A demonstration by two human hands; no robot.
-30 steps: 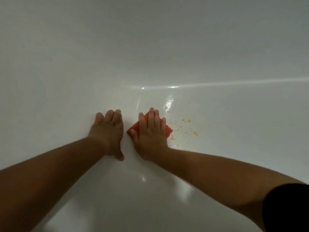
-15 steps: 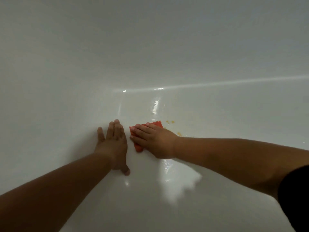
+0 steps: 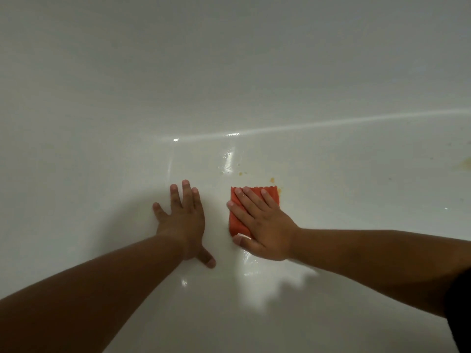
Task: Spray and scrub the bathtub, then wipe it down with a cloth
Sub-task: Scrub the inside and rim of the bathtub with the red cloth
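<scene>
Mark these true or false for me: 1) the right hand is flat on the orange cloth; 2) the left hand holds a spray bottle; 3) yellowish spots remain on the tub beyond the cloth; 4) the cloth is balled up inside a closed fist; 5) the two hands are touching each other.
1) True. The right hand presses flat on the orange cloth.
2) False. The left hand is empty, spread flat on the tub surface.
3) True. Yellowish spots sit just past the cloth's far edge, with another stain far right.
4) False. It lies flat under open fingers.
5) False. Bare tub shows between them.
</scene>
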